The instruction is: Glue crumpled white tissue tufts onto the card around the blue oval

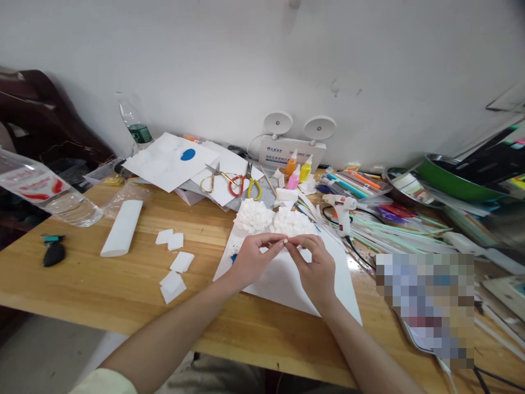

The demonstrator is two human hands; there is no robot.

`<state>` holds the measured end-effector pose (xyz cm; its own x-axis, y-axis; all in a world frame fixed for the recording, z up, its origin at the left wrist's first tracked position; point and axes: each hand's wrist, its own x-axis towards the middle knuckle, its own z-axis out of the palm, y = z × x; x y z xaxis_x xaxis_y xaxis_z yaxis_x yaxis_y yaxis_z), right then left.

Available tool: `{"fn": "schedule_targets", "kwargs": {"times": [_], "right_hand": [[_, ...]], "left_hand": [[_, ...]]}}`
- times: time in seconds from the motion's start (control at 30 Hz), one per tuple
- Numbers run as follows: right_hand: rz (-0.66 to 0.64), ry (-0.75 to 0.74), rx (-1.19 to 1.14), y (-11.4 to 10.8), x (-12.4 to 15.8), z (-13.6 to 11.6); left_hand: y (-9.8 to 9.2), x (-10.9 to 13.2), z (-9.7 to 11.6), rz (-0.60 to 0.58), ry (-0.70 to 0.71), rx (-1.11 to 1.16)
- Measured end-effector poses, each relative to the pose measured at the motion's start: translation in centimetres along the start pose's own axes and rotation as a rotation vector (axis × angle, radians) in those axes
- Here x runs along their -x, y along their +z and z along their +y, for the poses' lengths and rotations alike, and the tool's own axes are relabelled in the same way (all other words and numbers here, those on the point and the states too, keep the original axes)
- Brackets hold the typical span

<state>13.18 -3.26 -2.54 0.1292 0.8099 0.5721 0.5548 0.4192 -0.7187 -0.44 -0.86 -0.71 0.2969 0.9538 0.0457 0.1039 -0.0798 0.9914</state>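
My left hand (255,257) and my right hand (315,268) meet over a white sheet (283,293), fingertips pinched together. Between them is a small white piece of paper (286,241), mostly covered by the fingers. Just beyond, two fluffy heaps of crumpled white bits, one at left (253,215) and one at right (293,220), rest on the sheet. A bit of blue shows beside my left wrist. Several small white paper squares (181,261) lie on the wood to the left.
On the wooden table (135,290) lie a white packet (122,229) and a tilted water bottle (49,189). Scissors (235,185) and paint bottles (293,178) sit at the back. A glue gun (342,210), pens and thin strips crowd the right, near a blurred-out patch.
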Motion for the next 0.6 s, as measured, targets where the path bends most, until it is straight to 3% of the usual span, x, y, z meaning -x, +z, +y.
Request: {"fn": "schedule_targets", "kwargs": {"times": [0.27,0.6], "right_hand": [[-0.172,0.095,-0.088,-0.58,-0.51,0.29],[-0.293,0.164,-0.242,-0.44,-0.27,0.79]], "left_hand": [[-0.18,-0.11,0.15,0.012,0.035,-0.025],[-0.19,-0.22,-0.28,0.011,0.073,-0.065]]}}
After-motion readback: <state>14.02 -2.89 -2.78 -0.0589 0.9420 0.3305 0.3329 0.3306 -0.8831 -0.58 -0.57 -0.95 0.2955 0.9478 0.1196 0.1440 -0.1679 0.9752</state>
